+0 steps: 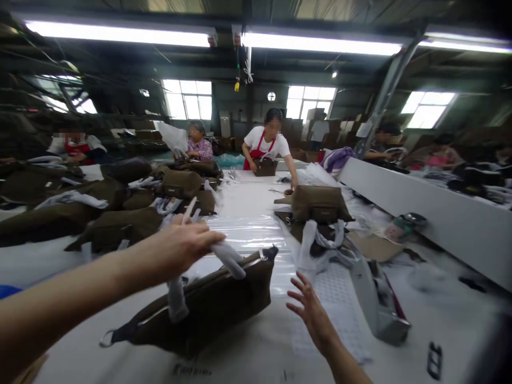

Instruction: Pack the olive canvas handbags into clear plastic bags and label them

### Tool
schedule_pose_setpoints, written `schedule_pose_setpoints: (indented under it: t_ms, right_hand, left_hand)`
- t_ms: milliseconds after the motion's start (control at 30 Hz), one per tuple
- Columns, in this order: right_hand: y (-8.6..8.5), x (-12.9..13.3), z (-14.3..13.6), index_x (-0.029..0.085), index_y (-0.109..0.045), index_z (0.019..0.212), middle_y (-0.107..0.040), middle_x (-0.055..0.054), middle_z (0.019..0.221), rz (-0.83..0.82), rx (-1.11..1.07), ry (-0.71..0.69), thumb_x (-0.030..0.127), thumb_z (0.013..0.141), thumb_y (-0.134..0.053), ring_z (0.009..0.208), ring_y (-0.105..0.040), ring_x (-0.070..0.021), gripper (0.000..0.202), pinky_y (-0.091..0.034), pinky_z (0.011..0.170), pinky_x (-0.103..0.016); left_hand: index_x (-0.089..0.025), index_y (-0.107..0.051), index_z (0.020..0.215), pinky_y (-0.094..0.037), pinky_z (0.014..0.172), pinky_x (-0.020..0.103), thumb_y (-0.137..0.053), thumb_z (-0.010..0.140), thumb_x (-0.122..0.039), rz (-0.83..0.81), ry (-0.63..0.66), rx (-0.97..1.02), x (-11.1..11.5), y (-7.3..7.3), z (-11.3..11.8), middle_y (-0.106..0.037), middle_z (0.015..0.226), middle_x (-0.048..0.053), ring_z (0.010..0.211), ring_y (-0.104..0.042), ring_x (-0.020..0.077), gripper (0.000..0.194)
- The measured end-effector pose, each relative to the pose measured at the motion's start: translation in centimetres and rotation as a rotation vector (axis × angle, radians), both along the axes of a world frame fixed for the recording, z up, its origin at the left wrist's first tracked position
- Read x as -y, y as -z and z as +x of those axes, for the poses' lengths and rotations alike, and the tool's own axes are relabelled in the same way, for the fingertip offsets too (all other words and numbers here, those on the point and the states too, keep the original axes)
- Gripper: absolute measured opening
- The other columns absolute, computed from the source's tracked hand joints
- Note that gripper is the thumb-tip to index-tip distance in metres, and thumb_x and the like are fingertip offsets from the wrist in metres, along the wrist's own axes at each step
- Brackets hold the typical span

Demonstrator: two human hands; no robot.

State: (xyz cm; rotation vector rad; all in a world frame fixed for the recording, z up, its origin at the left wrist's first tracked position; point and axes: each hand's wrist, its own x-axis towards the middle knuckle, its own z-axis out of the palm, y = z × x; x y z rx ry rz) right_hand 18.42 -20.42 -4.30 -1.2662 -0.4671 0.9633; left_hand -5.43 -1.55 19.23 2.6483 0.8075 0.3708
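My left hand (188, 242) is closed around the white-wrapped handle (230, 260) of a dark olive handbag (224, 306). The bag hangs tilted just over the white table, its zipper running along the top. A metal ring shows at its left end, and white wrap also covers the lower part of the handle. To the right of the bag, my right hand (310, 309) is open with fingers spread, touching nothing. A sheet of clear plastic (250, 232) lies on the table behind the bag.
Olive bags (320, 205) are stacked at the right, and several more (116, 229) are heaped at the left. A tape dispenser (384, 304) stands right of my right hand, near a small black object (434, 360). A co-worker (268, 141) handles a bag across the table.
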Motion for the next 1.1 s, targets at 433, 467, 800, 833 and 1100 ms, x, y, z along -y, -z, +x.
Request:
schedule_pose_setpoints:
  t_ms: [433, 467, 800, 833, 1100]
  right_hand:
    - [0.7, 8.6, -2.1, 0.023, -0.029, 0.134, -0.040, -0.014, 0.129, -0.313, 0.121, -0.453, 0.053, 0.070, -0.061, 0.106, -0.052, -0.0252, 0.078, -0.045, 0.084, -0.041]
    - [0.6, 8.0, -2.7, 0.023, -0.028, 0.135, -0.038, -0.014, 0.132, -0.324, 0.209, -0.450, 0.051, 0.069, -0.063, 0.110, -0.050, -0.0256, 0.080, -0.043, 0.089, -0.043]
    - [4.2, -0.3, -8.6, 0.020, -0.037, 0.129, -0.041, -0.012, 0.122, -0.325, 1.012, 0.019, 0.034, 0.054, -0.074, 0.114, -0.043, -0.0318, 0.085, -0.036, 0.098, -0.047]
    - [4.8, 0.5, -9.2, 0.021, -0.036, 0.129, -0.040, -0.011, 0.122, -0.308, 1.039, 0.043, 0.033, 0.055, -0.074, 0.114, -0.042, -0.0316, 0.084, -0.036, 0.098, -0.047]
    - [6.1, 5.4, -11.5, 0.023, -0.025, 0.135, -0.026, -0.014, 0.130, -0.319, 1.179, 0.066, 0.028, 0.060, -0.073, 0.121, -0.031, -0.0361, 0.088, -0.033, 0.100, -0.055]
  left_hand:
    - [-0.026, -0.031, 0.135, -0.032, 0.100, 0.055, -0.045, 0.072, -0.067, -0.787, -0.626, 0.218, 7.2, 24.2, -7.3, -0.040, 0.136, 0.012, 0.124, -0.038, 0.0342, 0.077]
    - [-0.026, -0.025, 0.138, -0.030, 0.103, 0.052, -0.050, 0.071, -0.064, -0.786, -0.600, 0.250, 7.8, 25.1, -7.2, -0.036, 0.139, 0.012, 0.127, -0.035, 0.0327, 0.081]
    - [-0.019, -0.018, 0.139, -0.024, 0.108, 0.050, -0.067, 0.060, -0.056, -0.188, -0.562, 0.288, 8.4, 25.8, -3.2, -0.021, 0.140, 0.016, 0.132, -0.020, 0.0336, 0.100]
    - [-0.020, -0.019, 0.139, -0.025, 0.107, 0.050, -0.065, 0.063, -0.056, -0.165, -0.554, 0.299, 9.3, 26.2, -3.7, -0.021, 0.140, 0.015, 0.132, -0.021, 0.0331, 0.096]
    - [-0.027, -0.024, 0.137, -0.028, 0.107, 0.052, -0.055, 0.071, -0.059, -0.108, -0.562, 0.357, 13.6, 28.7, -7.2, -0.028, 0.134, 0.010, 0.126, -0.030, 0.0317, 0.079]
